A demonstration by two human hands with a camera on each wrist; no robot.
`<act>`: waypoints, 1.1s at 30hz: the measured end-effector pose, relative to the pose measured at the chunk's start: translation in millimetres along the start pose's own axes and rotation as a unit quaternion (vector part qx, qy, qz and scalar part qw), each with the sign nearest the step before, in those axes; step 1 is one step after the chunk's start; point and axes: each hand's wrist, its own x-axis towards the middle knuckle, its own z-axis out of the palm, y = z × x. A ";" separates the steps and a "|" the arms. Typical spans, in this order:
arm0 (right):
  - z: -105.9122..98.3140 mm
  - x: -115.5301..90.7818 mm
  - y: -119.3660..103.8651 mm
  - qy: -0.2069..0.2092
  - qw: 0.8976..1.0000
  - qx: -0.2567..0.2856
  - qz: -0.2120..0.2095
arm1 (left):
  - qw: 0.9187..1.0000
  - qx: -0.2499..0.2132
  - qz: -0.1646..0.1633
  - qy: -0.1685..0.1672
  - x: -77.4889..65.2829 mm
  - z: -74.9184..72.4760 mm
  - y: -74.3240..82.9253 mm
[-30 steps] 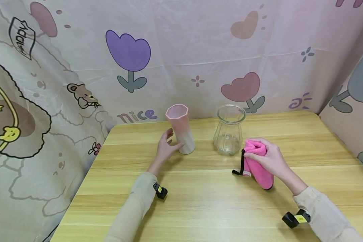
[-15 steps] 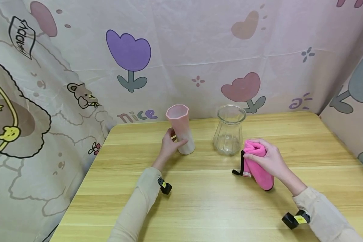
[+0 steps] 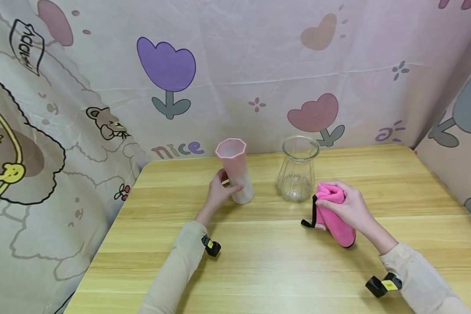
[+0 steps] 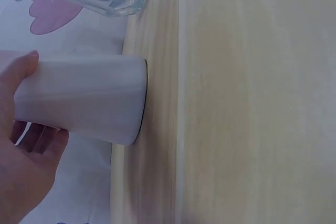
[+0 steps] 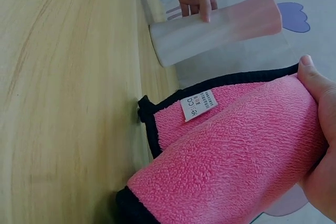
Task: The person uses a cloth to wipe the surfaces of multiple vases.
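My left hand (image 3: 219,192) holds a tall vase (image 3: 235,168), pink at its wavy rim and fading to white below. The thumb lies across the front of its lower part, and the other fingers go behind it, partly hidden. The vase stands nearly upright; whether its base (image 4: 137,103) touches the table cannot be told. In my right hand (image 3: 351,205) is a folded pink towel (image 3: 339,224) with black edging, pinched near its top. A white label (image 5: 199,104) shows on it in the right wrist view.
A clear glass vase (image 3: 296,179) with a wide rim stands between the two hands, just left of the towel. The wooden table (image 3: 259,266) ends at a printed cloth backdrop (image 3: 235,56) behind and at the left.
My left hand has moved right and closed on the pink-and-white vase, which has shifted slightly toward me. My right hand and the towel have stayed almost still.
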 end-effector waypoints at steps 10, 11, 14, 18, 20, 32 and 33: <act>3.3 1.1 -6.2 0.001 1.000 -0.002 0.001 | 0.999 -0.006 -0.003 -0.048 -26.2 0.5 30.3; 3.5 1.1 -6.3 0.001 1.000 -0.003 0.002 | 0.999 -0.006 0.002 -0.051 -26.6 1.6 26.7; 3.7 0.9 -5.9 0.000 1.000 -0.003 0.003 | 0.998 -0.005 0.007 -0.060 -28.1 5.5 15.9; 4.3 0.8 -4.4 0.001 1.000 -0.006 0.002 | 0.997 0.000 0.016 -0.075 -30.7 11.2 5.1; 4.7 1.0 -3.5 0.001 1.000 -0.007 0.001 | 0.996 -0.002 0.021 -0.087 -33.2 13.3 5.8; 6.3 1.3 -3.2 -0.001 1.000 0.005 -0.007 | 0.984 -0.018 0.034 -0.174 -55.0 21.5 42.3; 6.6 1.3 -2.9 -0.002 1.000 0.005 -0.007 | 0.983 -0.022 0.042 -0.176 -54.4 23.6 37.9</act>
